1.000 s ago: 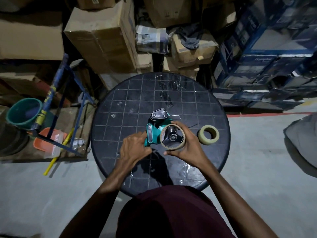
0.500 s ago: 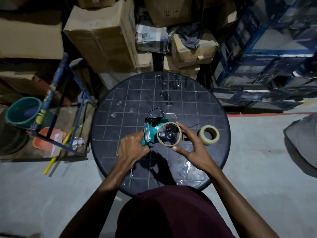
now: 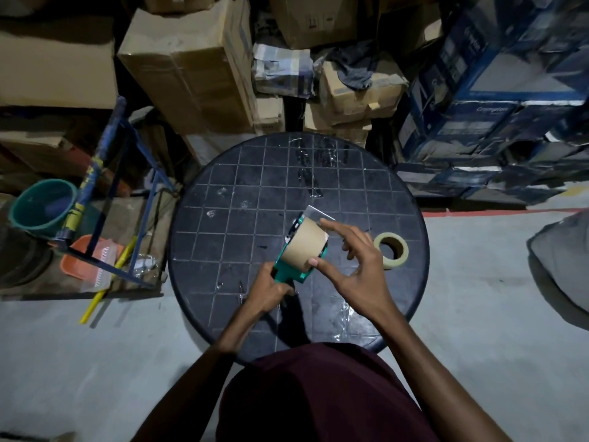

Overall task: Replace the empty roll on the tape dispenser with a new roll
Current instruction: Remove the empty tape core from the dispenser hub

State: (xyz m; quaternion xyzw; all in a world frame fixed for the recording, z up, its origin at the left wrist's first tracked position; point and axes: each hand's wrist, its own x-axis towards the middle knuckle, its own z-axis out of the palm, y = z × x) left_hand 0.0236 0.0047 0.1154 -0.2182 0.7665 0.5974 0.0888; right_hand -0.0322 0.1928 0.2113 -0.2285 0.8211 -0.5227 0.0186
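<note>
1. Head view, only view. Dispenser point(image 3: 291, 272), green, held above the round black table point(image 3: 223, 193), tilted with its head toward 12 o'clock. Brown roll point(image 3: 304, 247) sits on its hub, broad outer face turned up to the camera.
2. Left hand point(image 3: 269, 290) curled tight round the handle at the 7 o'clock end of the dispenser; firm fist, nothing else in it.
3. Right hand point(image 3: 353, 266) spans the brown roll: thumb tip on the rim at 5 o'clock, index tip on the rim at 1 o'clock, other fingers loosely bent and clear of it. Wide pinch, not a full wrap.
4. Second roll point(image 3: 391, 251), pale yellowish, lies flat on the table at 3 o'clock from the dispenser, near the right hand but apart from it.
5. Which roll is spent I cannot tell for certain; the mounted one reads as bare cardboard, so likely the empty core, and the step in hand is pulling it off.
6. Doing it well, as judged: keep the left fist steady, draw the roll straight off along the hub axis without cocking it, and keep fingers away from the cutter end near 12 o'clock.
7. Surroundings: cardboard boxes point(image 3: 191, 68) stacked at 11 to 12 o'clock, green bucket point(image 3: 41, 204) at 9 o'clock.
</note>
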